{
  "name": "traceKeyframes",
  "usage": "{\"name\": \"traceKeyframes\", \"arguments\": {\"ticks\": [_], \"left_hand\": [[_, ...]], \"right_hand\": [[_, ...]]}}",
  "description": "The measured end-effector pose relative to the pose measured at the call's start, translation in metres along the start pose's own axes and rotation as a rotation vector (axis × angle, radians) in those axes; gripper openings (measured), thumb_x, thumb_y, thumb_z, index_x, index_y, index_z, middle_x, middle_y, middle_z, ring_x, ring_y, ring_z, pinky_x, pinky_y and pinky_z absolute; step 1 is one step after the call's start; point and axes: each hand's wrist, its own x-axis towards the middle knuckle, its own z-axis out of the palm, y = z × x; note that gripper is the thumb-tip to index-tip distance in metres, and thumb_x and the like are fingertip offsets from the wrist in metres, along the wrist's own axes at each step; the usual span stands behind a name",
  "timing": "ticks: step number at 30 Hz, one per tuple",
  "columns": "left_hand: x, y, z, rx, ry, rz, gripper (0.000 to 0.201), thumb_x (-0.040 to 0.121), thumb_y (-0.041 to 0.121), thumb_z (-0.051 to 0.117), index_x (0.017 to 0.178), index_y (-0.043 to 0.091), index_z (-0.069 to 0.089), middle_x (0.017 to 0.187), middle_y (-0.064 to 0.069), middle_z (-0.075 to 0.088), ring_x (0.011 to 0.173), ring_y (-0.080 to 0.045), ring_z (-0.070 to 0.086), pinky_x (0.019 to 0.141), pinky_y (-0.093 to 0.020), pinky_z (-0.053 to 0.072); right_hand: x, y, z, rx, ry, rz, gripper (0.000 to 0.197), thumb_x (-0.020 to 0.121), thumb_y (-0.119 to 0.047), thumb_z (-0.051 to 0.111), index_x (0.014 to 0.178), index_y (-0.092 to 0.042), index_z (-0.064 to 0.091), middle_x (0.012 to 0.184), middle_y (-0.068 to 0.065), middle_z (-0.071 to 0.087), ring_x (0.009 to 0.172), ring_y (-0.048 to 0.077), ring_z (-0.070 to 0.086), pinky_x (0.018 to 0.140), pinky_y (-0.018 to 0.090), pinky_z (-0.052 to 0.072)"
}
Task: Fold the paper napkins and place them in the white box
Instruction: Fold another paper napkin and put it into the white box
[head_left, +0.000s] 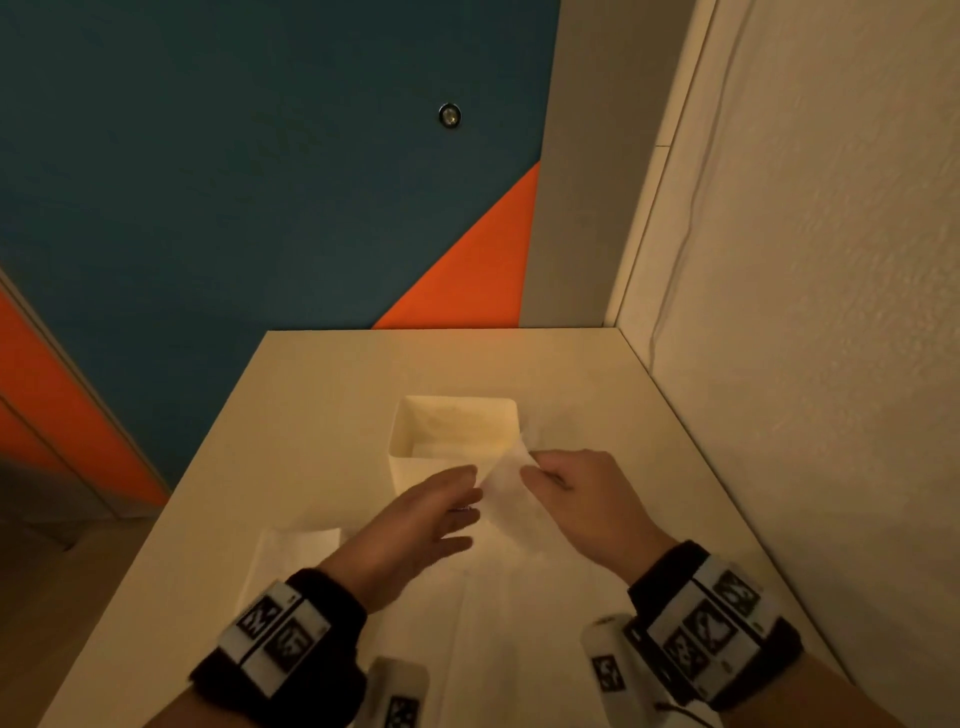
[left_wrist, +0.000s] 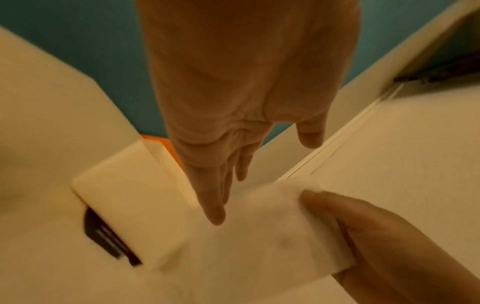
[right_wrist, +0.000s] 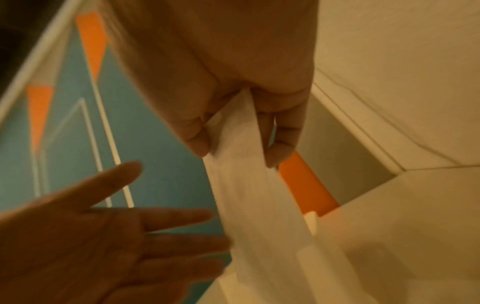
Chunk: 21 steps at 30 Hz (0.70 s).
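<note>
Pinching the top edge of a white paper napkin (head_left: 503, 475) between thumb and fingers, the right hand (head_left: 582, 499) held it raised just in front of the white box (head_left: 452, 441). The left hand (head_left: 415, 525) was spread with straight fingers beside the sheet, holding nothing; whether its fingertips (right_wrist: 205, 216) touched the paper could not be told. Another napkin (head_left: 291, 551) lay flat on the pale table (head_left: 322, 395), left of the wrists. Behind the table stood a teal and orange wall (head_left: 260, 182).
</note>
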Motion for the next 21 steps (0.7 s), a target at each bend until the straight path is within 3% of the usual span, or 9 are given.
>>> {"name": "traceKeyframes", "arguments": {"ticks": [2, 4, 6, 8, 10, 12, 15, 18, 21], "left_hand": [[0.002, 0.009, 0.012, -0.145, -0.062, 0.019, 0.061, 0.077, 0.054, 0.062, 0.130, 0.024, 0.053, 0.127, 0.002, 0.060, 0.117, -0.015, 0.056, 0.099, -0.033, 0.047], [0.000, 0.018, 0.021, -0.215, -0.108, 0.080, 0.059, 0.079, 0.051, 0.060, 0.127, 0.016, 0.056, 0.121, -0.004, 0.062, 0.110, -0.017, 0.058, 0.097, -0.031, 0.048], [-0.002, 0.021, 0.024, -0.245, -0.154, 0.150, 0.049, 0.080, 0.044, 0.063, 0.121, 0.017, 0.058, 0.118, -0.004, 0.067, 0.109, -0.018, 0.062, 0.093, -0.027, 0.052], [-0.001, 0.019, 0.021, -0.249, -0.185, 0.187, 0.067, 0.071, 0.043, 0.075, 0.130, 0.021, 0.051, 0.124, -0.006, 0.064, 0.116, -0.021, 0.060, 0.096, -0.030, 0.050], [-0.001, 0.016, 0.018, -0.278, -0.222, 0.210, 0.087, 0.059, 0.046, 0.084, 0.134, 0.022, 0.048, 0.129, -0.008, 0.060, 0.119, -0.024, 0.057, 0.098, -0.035, 0.047], [-0.004, 0.015, 0.018, -0.293, -0.269, 0.239, 0.072, 0.063, 0.046, 0.082, 0.126, 0.020, 0.058, 0.125, -0.009, 0.062, 0.113, -0.023, 0.059, 0.094, -0.035, 0.049], [-0.009, 0.018, 0.021, -0.330, -0.190, 0.183, 0.051, 0.080, 0.041, 0.068, 0.122, 0.013, 0.063, 0.122, -0.013, 0.064, 0.108, -0.024, 0.063, 0.086, -0.032, 0.053], [-0.007, 0.020, 0.018, -0.415, -0.085, 0.061, 0.048, 0.085, 0.035, 0.055, 0.124, 0.008, 0.061, 0.117, -0.014, 0.067, 0.100, -0.025, 0.067, 0.082, -0.034, 0.053], [-0.008, 0.022, 0.013, -0.486, -0.057, 0.014, 0.048, 0.080, 0.036, 0.057, 0.119, 0.008, 0.065, 0.112, -0.012, 0.069, 0.093, -0.024, 0.069, 0.078, -0.034, 0.056]], "right_hand": [[-0.003, -0.016, 0.002, 0.017, 0.004, -0.105, 0.028, 0.095, -0.034, 0.049, 0.086, -0.019, 0.071, 0.068, -0.007, 0.063, 0.063, 0.008, 0.057, 0.063, 0.032, 0.046], [-0.006, -0.029, 0.005, 0.013, -0.034, -0.188, 0.035, 0.093, -0.042, 0.040, 0.107, -0.027, 0.068, 0.087, -0.006, 0.070, 0.078, 0.010, 0.064, 0.072, 0.033, 0.051], [-0.008, -0.036, 0.005, 0.055, -0.066, -0.239, 0.038, 0.089, -0.048, 0.035, 0.105, -0.031, 0.065, 0.084, -0.017, 0.068, 0.077, 0.003, 0.062, 0.070, 0.028, 0.050], [-0.011, -0.039, 0.003, 0.084, -0.079, -0.284, 0.038, 0.089, -0.050, 0.034, 0.099, -0.030, 0.065, 0.075, -0.027, 0.060, 0.073, -0.005, 0.058, 0.067, 0.020, 0.043], [-0.011, -0.038, 0.002, 0.069, -0.092, -0.312, 0.041, 0.090, -0.052, 0.032, 0.113, -0.033, 0.061, 0.096, -0.021, 0.065, 0.092, -0.003, 0.060, 0.079, 0.028, 0.048], [-0.011, -0.033, 0.001, 0.088, -0.100, -0.290, 0.044, 0.089, -0.053, 0.032, 0.122, -0.036, 0.055, 0.112, -0.015, 0.062, 0.107, 0.008, 0.057, 0.089, 0.043, 0.046], [-0.010, -0.030, -0.005, 0.190, -0.100, -0.224, 0.044, 0.087, -0.053, 0.035, 0.127, -0.043, 0.048, 0.101, -0.015, 0.063, 0.097, 0.011, 0.060, 0.089, 0.045, 0.045], [-0.007, -0.028, -0.014, 0.272, -0.045, -0.176, 0.040, 0.082, -0.050, 0.046, 0.120, -0.042, 0.055, 0.095, -0.015, 0.061, 0.082, 0.009, 0.058, 0.082, 0.032, 0.048], [-0.003, -0.016, -0.020, 0.306, 0.127, -0.050, 0.021, 0.087, -0.026, 0.061, 0.104, -0.038, 0.058, 0.093, -0.008, 0.058, 0.076, 0.001, 0.049, 0.071, 0.019, 0.042]]}}
